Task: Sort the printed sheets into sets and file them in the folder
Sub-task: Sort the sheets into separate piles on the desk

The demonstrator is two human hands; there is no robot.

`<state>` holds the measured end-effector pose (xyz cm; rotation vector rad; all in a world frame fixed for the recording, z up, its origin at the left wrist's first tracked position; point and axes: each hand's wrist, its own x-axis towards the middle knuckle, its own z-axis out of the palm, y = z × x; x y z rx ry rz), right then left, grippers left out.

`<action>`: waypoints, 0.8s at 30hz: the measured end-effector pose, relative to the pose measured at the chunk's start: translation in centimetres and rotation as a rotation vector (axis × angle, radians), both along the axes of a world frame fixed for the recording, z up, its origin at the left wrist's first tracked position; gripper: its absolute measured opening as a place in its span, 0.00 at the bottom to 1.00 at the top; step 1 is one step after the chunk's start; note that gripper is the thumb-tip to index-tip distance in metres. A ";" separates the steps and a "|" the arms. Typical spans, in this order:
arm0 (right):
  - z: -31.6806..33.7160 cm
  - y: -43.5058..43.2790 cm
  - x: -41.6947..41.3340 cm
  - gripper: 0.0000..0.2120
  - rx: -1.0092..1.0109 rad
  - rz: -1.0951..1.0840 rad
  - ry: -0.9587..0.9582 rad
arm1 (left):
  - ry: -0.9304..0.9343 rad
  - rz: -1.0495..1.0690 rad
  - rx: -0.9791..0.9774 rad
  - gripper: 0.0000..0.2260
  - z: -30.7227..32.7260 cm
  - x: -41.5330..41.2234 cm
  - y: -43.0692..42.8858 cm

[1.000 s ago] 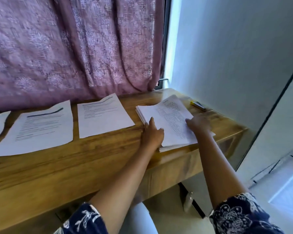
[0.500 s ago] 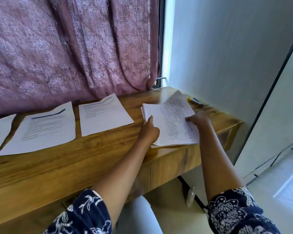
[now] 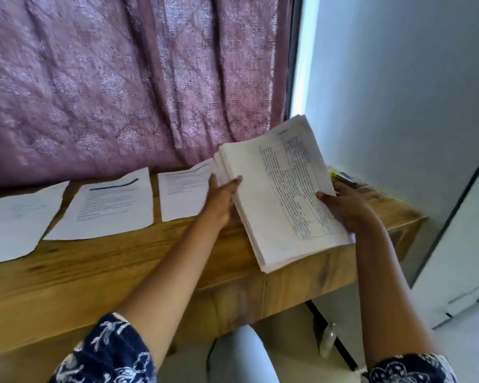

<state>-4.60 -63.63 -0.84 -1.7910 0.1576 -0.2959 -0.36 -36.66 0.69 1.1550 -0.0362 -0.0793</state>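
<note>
1. Nearest the camera, two patterned sleeves [image 3: 105,352] frame the view. A small bottle [image 3: 327,340] stands on the floor under the table [image 3: 122,272].
2. Over the table's right end, both hands carry the stack [image 3: 260,211] of printed pages. It is tilted, with its far edge raised toward the curtain and its near corner out past the table's front edge. It looks lifted clear, though its underside is hidden.
3. The left hand [image 3: 223,197] clasps the stack's left edge, thumb on the top page and fingers tucked beneath. The right hand [image 3: 346,208] grips the right edge the same way, thumb on the printed grid.
4. Three single pages lie flat in a row to the left. The right sheet [image 3: 183,197] is partly behind the left hand, then come the middle sheet [image 3: 108,208] and the left sheet [image 3: 14,225].
5. A pen [image 3: 343,176] lies just beyond the right hand.
6. The curtain [image 3: 122,78] hangs behind.
7. Sorting looks barely begun, since the bulk is still in the stack and the three sheets seem to start the sets. No folder is in view. The next move calls for reading the top page, sliding off that page alone, and laying it on its matching sheet.
</note>
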 end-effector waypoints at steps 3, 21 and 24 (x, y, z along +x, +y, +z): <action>2.2 4.4 1.2 0.15 -0.226 0.230 0.012 | -0.005 0.099 -0.048 0.15 2.2 -1.1 8.9; 1.0 33.2 7.8 0.17 -0.948 1.003 0.010 | 0.356 0.263 0.800 0.15 -2.7 -15.8 36.1; 0.4 33.8 7.7 0.17 -0.949 0.940 -0.066 | 0.314 0.275 0.875 0.15 -2.8 -16.1 36.4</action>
